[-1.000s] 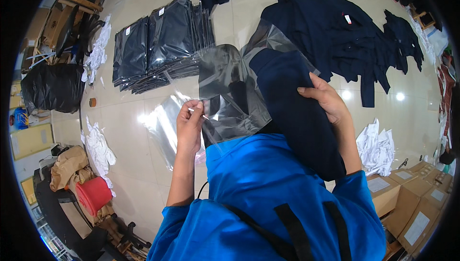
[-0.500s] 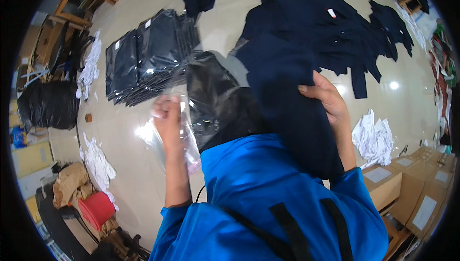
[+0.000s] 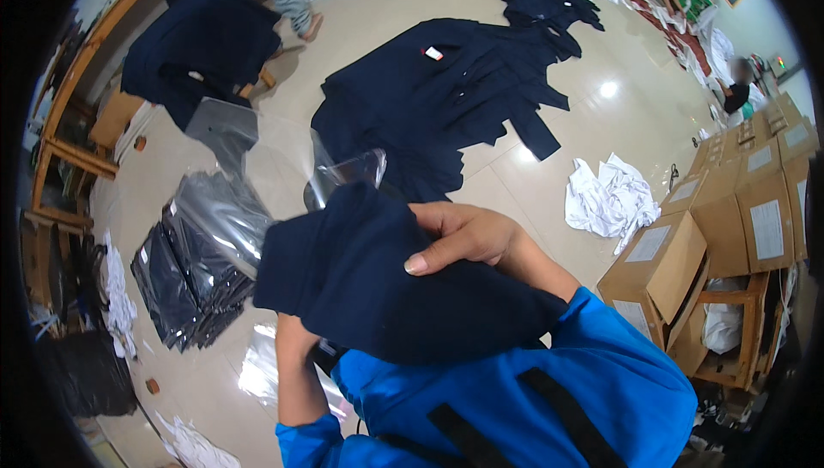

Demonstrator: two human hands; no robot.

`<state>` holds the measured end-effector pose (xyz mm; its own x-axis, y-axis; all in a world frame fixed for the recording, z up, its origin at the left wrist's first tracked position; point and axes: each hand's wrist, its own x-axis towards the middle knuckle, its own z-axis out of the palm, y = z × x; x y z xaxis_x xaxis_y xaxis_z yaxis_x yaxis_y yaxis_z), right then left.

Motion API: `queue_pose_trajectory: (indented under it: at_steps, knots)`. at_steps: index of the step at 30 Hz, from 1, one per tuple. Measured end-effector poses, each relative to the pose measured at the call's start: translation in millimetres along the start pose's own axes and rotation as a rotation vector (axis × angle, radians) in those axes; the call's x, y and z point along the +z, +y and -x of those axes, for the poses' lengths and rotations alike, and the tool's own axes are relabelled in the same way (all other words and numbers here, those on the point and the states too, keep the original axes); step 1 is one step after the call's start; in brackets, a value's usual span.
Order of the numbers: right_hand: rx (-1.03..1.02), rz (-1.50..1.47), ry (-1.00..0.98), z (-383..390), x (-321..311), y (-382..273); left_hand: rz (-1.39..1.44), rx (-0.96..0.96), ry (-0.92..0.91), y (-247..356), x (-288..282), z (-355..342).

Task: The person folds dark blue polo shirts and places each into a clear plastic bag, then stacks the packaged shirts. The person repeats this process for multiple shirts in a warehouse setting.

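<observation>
Over pale tiles (image 3: 502,189), the right hand (image 3: 472,236) clasps a navy garment (image 3: 369,300), long axis pointing left; I can't tell the hidden left hand's grip.

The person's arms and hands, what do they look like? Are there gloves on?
The right sleeve and left sleeve are bright blue and plain, ending high enough to leave the right forearm and left forearm bare. The right hand has no glove, and I see no ring on the part that shows. The left hand is hidden, so I can't tell.
</observation>
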<state>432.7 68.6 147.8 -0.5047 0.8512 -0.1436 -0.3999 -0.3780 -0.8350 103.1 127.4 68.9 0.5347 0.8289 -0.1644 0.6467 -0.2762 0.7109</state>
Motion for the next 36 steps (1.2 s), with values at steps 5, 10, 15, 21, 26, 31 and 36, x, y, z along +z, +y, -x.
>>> queue_pose_trajectory:
  at_steps: [5,10,15,21,26,31,36]
  knots:
    - [0.092,-0.155,-0.019,7,-16,21,0.231,0.096,0.039,11,35,-7]
    - [0.112,-0.106,-0.064,-8,-23,29,0.347,0.051,0.073,21,43,-9]
    - [0.122,-0.140,-0.052,-15,-26,31,0.757,-0.201,0.115,31,43,-9]
    - [0.116,-0.098,0.009,-15,-35,36,1.176,-0.298,0.239,36,30,-21]
    - [0.095,-0.093,0.033,-3,-40,38,0.991,-0.129,0.165,32,22,-36]
    - [0.093,-0.141,-0.028,-1,-35,36,0.344,0.183,0.209,-8,73,-25]
    - [0.119,-0.124,0.001,-1,-39,37,0.724,-0.120,0.029,30,82,-27]
